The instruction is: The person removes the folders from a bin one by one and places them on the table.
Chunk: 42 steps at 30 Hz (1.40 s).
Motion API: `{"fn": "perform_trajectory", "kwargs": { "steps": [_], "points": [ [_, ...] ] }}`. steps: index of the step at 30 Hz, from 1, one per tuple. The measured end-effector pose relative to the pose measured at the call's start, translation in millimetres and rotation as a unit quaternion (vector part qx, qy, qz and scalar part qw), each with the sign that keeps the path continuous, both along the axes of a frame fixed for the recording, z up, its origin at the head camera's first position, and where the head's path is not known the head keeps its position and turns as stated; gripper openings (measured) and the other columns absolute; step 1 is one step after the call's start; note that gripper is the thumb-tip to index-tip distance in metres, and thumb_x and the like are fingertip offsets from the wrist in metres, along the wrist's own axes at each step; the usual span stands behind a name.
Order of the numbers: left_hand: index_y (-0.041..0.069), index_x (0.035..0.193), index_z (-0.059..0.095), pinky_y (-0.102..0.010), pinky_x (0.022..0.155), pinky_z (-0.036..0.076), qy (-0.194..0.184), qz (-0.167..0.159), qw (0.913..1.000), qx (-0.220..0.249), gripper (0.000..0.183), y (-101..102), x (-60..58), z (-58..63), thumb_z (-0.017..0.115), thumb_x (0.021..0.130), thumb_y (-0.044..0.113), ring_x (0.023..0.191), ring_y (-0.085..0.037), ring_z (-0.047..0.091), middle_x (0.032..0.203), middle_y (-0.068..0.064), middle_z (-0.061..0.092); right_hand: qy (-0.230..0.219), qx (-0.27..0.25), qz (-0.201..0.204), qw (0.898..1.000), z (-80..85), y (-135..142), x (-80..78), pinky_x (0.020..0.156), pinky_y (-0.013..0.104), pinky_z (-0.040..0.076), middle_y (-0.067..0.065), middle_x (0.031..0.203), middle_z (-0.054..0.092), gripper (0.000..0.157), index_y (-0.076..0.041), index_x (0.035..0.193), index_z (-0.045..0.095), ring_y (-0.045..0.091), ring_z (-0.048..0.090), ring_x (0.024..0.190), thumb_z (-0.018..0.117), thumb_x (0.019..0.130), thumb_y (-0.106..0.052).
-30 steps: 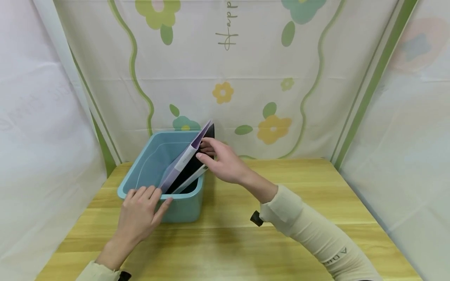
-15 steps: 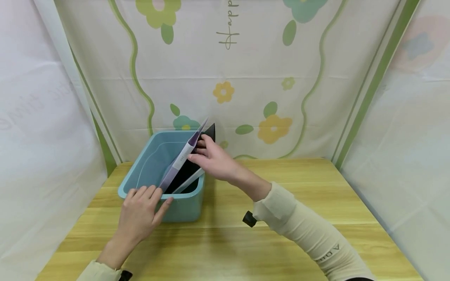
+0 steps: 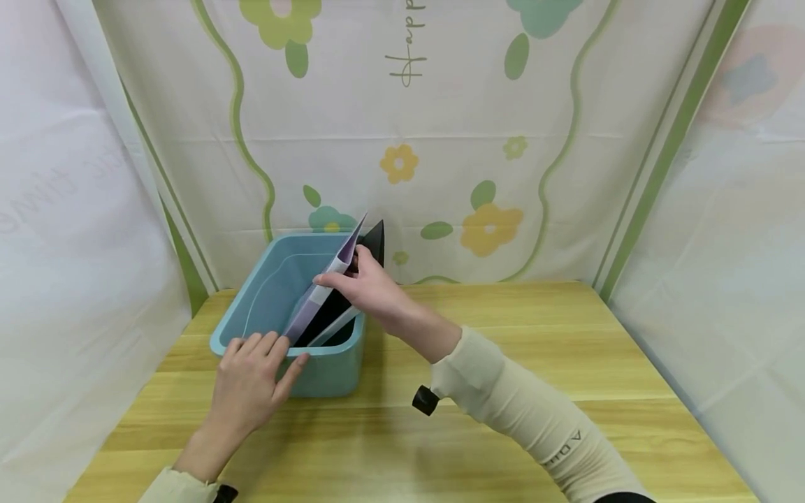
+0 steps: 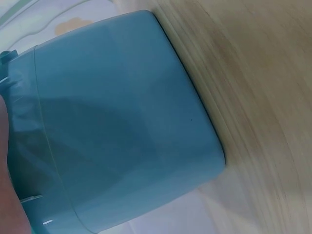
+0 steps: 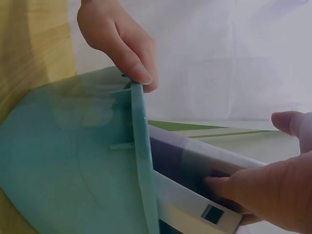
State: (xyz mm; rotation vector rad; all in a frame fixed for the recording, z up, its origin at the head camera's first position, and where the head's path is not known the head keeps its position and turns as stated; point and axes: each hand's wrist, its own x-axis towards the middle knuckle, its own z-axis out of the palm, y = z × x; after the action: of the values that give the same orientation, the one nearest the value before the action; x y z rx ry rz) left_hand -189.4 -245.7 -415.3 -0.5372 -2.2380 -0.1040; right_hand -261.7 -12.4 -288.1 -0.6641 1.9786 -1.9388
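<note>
A blue plastic bin (image 3: 327, 377) stands on the table. My left hand (image 3: 248, 381) grips its near rim, fingers over the edge and thumb outside. In the bin lean a purple file folder (image 3: 303, 318) with a white spine label, a black folder (image 3: 377, 241) and a white-spined folder (image 3: 333, 330). My right hand (image 3: 377, 290) holds the purple folder near its upper end, thumb across the spine and fingers on the side facing the black folder. In the right wrist view, a finger of that hand (image 5: 273, 190) reaches between the purple and white spines; the other fingertips are hidden.
The bin sits toward the back left of the wooden table (image 3: 503, 349). A flower-printed cloth (image 3: 465, 140) hangs close behind it. White cloth sides (image 3: 75, 244) enclose the table left and right.
My right hand has moved left, its thumb passing over the purple folder's spine. The folder's upper end has tipped slightly left, away from the black one. The left hand stays on the rim.
</note>
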Motion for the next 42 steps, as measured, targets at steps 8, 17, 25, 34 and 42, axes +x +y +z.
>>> {"fn": "perform_trajectory", "kwargs": {
  "steps": [8,17,25,34,42],
  "points": [
    [0.009,0.084,0.056,-0.047,0.067,0.041,-0.007,-0.002,1.0000,0.001,0.056,0,0.4,1.6,0.036,0.106,0.056,0.066,-0.028,0.052,0.073,-0.004,0.049,0.003,0.006,-0.054,0.999,-7.5,-12,-1.3,0.106,0.040,0.044,0.009,0.141,0.046,0.075,-0.010,0.150,0.030,0.019,0.053,0.121,0.075,0.092,-0.022],
    [0.008,0.084,0.057,-0.048,0.067,0.042,0.002,-0.006,1.0000,0.004,0.056,0,1.0,3.0,0.038,0.106,0.056,0.067,-0.029,0.054,0.074,-0.005,0.051,-0.004,-0.032,-0.081,0.996,-13.0,-25,-2.5,0.103,0.040,0.047,0.009,0.131,0.051,0.075,-0.008,0.153,0.023,0.021,0.057,0.116,0.070,0.095,-0.016],
    [0.009,0.084,0.056,-0.048,0.068,0.042,-0.011,-0.001,0.9999,0.003,0.054,0,2.0,2.9,0.039,0.105,0.056,0.067,-0.029,0.052,0.074,-0.004,0.050,0.009,-0.049,-0.082,0.995,-19.6,-33,-3.3,0.097,0.039,0.051,0.017,0.132,0.052,0.075,-0.009,0.157,0.015,0.022,0.061,0.110,0.063,0.099,-0.014],
    [0.009,0.086,0.057,-0.047,0.070,0.042,-0.018,0.001,0.9998,0.004,0.054,-2,2.4,2.5,0.039,0.105,0.056,0.068,-0.029,0.052,0.075,-0.004,0.050,0.042,-0.044,-0.106,0.992,-23.2,-39,-0.6,0.090,0.041,0.054,0.023,0.137,0.050,0.075,-0.010,0.157,0.018,0.021,0.060,0.107,0.062,0.096,-0.008],
    [0.008,0.087,0.058,-0.047,0.070,0.042,-0.017,0.000,0.9999,0.003,0.055,-2,2.6,2.9,0.038,0.106,0.056,0.069,-0.029,0.053,0.076,-0.005,0.051,0.057,-0.047,-0.126,0.989,-25.5,-42,1.8,0.090,0.041,0.056,0.009,0.125,0.055,0.074,-0.008,0.157,0.023,0.019,0.061,0.107,0.064,0.095,-0.007]
  ]
}}
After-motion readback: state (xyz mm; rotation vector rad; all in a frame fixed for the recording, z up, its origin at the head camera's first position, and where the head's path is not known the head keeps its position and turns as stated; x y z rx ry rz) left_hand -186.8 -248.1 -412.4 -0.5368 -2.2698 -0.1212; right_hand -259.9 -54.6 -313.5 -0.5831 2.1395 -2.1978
